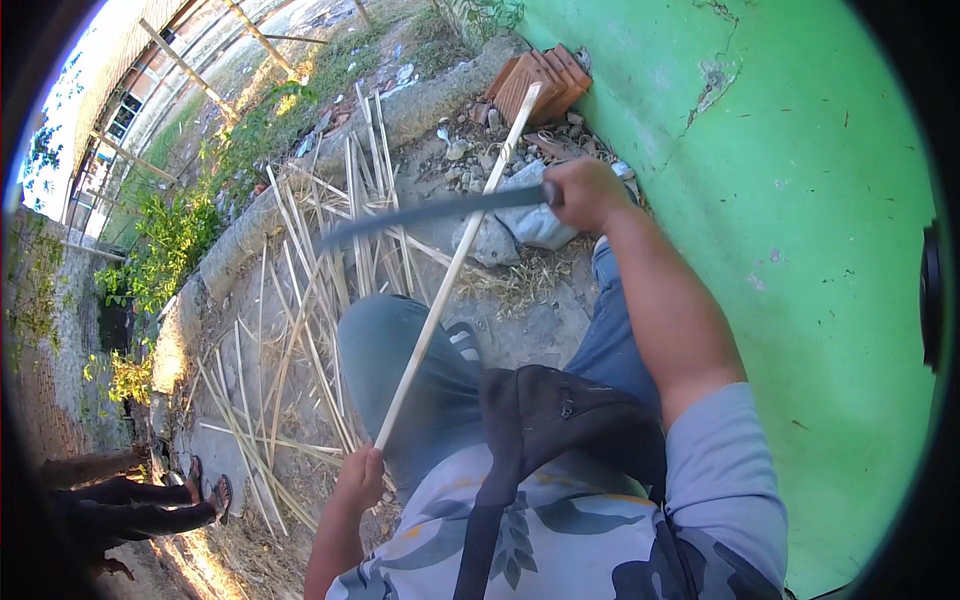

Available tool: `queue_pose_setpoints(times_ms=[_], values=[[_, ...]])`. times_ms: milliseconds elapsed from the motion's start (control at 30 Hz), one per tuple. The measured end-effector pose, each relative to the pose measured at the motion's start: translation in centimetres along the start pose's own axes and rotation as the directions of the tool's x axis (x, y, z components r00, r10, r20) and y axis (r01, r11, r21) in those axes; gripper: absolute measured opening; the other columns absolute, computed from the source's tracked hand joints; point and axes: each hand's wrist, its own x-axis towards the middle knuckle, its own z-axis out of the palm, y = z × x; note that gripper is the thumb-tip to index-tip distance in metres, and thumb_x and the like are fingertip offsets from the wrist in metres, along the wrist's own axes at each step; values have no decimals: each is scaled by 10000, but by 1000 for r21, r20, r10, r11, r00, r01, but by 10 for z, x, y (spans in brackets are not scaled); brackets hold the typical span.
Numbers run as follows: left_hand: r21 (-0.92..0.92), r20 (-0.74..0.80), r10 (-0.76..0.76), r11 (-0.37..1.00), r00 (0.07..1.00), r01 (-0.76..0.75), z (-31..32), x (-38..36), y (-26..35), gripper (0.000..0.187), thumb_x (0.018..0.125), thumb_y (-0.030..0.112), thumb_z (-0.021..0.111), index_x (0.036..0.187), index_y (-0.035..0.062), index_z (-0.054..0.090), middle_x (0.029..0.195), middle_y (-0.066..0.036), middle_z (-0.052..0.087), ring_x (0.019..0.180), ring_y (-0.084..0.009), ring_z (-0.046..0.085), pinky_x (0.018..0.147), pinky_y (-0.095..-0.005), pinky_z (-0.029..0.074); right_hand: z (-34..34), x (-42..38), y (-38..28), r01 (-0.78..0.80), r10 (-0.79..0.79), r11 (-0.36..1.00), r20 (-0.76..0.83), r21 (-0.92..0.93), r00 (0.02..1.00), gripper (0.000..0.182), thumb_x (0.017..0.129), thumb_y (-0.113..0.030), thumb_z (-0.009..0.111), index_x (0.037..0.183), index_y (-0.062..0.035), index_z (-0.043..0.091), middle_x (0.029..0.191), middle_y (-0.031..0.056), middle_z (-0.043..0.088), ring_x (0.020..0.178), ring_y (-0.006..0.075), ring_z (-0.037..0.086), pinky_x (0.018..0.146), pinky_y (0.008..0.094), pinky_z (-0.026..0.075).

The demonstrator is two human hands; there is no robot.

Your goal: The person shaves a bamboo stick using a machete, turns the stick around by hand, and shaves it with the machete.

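My left hand [360,478] is closed round the lower end of a long pale strip [436,315] that looks like split bamboo or wood. The strip slants up across my knee, its far end over the rubble near the bricks. In my fist on the right, my right hand [588,195] grips the dark handle of a machete [420,212]. Its long blade points left and overlaps the upper part of the strip in this view; the tip end is slightly blurred. Many similar loose strips [285,345] lie criss-crossed on the ground beyond my left knee.
A green wall [790,290] rises close on my right. Stacked orange bricks [540,85], stones and a pale sack-like lump [540,205] lie ahead. A low concrete kerb [235,255] curves behind the strips. At lower left, a person in dark trousers [140,505] shows beside the ground.
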Motion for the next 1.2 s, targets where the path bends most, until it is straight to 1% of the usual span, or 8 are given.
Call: queue_pose_setpoints(times_ms=[167, 267, 467, 533, 633, 833, 1033, 1200], values=[[2, 27, -12, 1000, 1000, 12, -5, 2, 1, 653, 1089, 599, 324, 808, 44, 522, 643, -6, 509, 587, -115, 481, 539, -310, 396, 10, 2, 20, -244, 262, 961, -137, 132, 955, 141, 811, -251, 705, 859, -120, 731, 829, 159, 729, 830, 387, 714, 768, 496, 568], [10, 22, 16, 1000, 1000, -17, -3, 4, 2, 649, 1090, 595, 325, 801, 46, 516, 643, -9, 509, 586, -121, 483, 542, -317, 403, -2, -1, 2, -169, 181, 981, -143, 96, 973, 112, 793, -232, 707, 836, -131, 727, 800, 144, 722, 818, 375, 716, 758, 498, 565], [39, 14, 12, 999, 1000, -12, -1, 6, -9, 646, 1096, 573, 319, 813, 32, 529, 639, -30, 517, 595, -140, 502, 563, -330, 422, -11, -1, -21, 305, -318, 943, -89, -133, 944, 125, 776, -203, 690, 758, -100, 620, 709, 135, 658, 760, 388, 685, 685, 534, 518], [75, 9, 9, 997, 1000, -10, -3, 3, -1, 646, 1097, 568, 322, 824, 23, 536, 640, -34, 522, 602, -142, 509, 570, -329, 427, -5, 0, -9, 50, -56, 996, -73, -76, 996, 124, 810, -221, 682, 832, -100, 686, 798, 154, 710, 827, 389, 700, 746, 517, 542], [80, 1, -32, 996, 999, 31, -4, 2, -1, 557, 1103, 444, 362, 882, -14, 589, 677, -148, 573, 636, -309, 605, 628, -426, 479, -5, 2, 3, -347, 365, 927, -134, 141, 921, 189, 837, -240, 675, 965, -124, 750, 919, 177, 745, 900, 390, 712, 818, 507, 565], [14, 48, -49, 999, 998, 48, -6, 5, -13, 583, 1102, 484, 369, 876, -5, 591, 676, -109, 572, 637, -247, 584, 626, -402, 474, -10, -4, 3, -271, 286, 955, -139, 119, 948, 183, 818, -246, 687, 948, -139, 761, 934, 166, 747, 890, 396, 709, 801, 510, 564], [-31, 62, -37, 999, 997, 39, -5, 8, -23, 594, 1104, 488, 358, 871, -8, 587, 678, -90, 563, 649, -217, 571, 630, -388, 470, -20, -1, 9, 46, -48, 989, -11, -141, 999, 175, 835, -263, 695, 941, -141, 763, 901, 169, 743, 885, 402, 710, 798, 511, 562], [-18, 62, -71, 997, 996, 72, -9, 7, -10, 599, 1106, 485, 354, 856, -8, 586, 681, -84, 560, 647, -202, 555, 625, -382, 461, -3, -1, 31, -400, 418, 903, -100, 155, 903, 221, 837, -274, 705, 989, -122, 759, 924, 174, 743, 904, 398, 709, 816, 499, 560]])
